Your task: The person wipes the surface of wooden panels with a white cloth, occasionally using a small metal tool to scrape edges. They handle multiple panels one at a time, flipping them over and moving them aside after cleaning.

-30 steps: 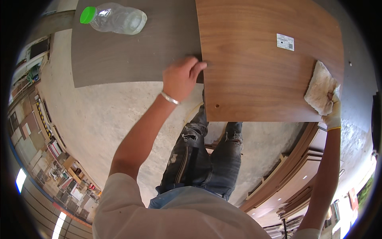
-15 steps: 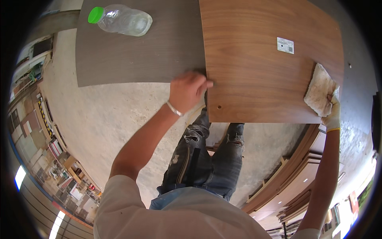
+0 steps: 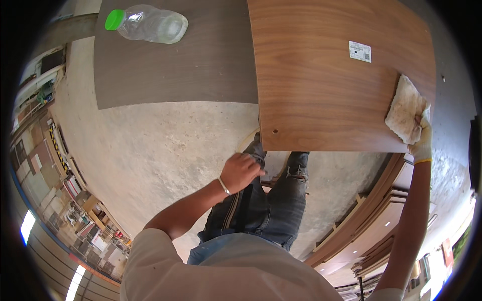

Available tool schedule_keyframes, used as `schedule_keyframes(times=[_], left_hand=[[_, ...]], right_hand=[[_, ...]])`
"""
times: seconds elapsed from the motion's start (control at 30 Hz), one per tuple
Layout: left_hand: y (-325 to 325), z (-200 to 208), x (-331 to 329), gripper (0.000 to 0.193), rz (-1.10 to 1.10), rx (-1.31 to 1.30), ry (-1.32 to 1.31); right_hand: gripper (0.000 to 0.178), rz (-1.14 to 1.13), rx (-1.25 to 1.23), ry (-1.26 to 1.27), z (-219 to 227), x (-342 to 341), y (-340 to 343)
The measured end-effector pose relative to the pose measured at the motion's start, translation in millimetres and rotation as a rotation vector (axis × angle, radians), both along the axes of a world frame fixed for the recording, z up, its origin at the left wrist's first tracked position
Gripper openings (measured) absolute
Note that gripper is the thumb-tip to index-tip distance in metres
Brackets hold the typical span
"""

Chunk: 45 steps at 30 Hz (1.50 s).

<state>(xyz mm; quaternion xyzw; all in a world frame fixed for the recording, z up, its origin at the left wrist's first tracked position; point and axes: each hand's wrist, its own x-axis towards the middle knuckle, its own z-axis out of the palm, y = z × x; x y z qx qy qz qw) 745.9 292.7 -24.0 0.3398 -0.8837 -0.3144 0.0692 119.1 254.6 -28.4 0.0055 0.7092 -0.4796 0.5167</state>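
Note:
A brown wood-grain panel [image 3: 326,100] with a white label [image 3: 360,51] and a small hole near its front left corner lies flat before me. At its right front edge my right hand [image 3: 424,133], in a pale knitted glove, grips a whitish, stained rag [image 3: 403,110] that rests on the panel. My left hand [image 3: 242,171], bare with a bracelet at the wrist, is off the panel, over my thigh. Its fingers are curled closed, and nothing shows in them.
Left of the panel, a clear plastic bottle [image 3: 153,24] with a green cap lies on its side on a dark grey-brown board [image 3: 175,70]. Below right, several long brown boards [image 3: 361,236] are stacked near the concrete floor [image 3: 160,140]. Shelves and clutter line the far left.
My left hand has drawn back from the panel's left edge toward my body. My right hand and the rag have barely shifted.

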Motion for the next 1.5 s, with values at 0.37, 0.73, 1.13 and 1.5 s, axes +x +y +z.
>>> schedule_keyframes(times=[0.37, 0.73, 1.13, 1.5], left_hand=[[-203.9, -13.7, 44.3, 0.016, 0.73, -0.404, 0.072], [-236.1, -39.6, 65.0, 0.035, 0.69, -0.644, -0.124], [-363.0, 2.8, 93.1, 0.063, 1.126, 0.077, 0.605], [-286.3, 155.8, -99.1, 0.048, -0.066, -0.694, -0.306]], right_hand=[[0.037, 0.09, 0.035, 0.009, 8.0, 2.9, -1.6], [0.028, -0.072, 0.034, -0.007, 5.0, 5.4, 4.7], [0.038, -0.149, -0.199, -0.041, 12.2, 36.5, 1.6], [0.069, -0.262, -0.698, -0.641, 29.4, 256.7, -46.6]])
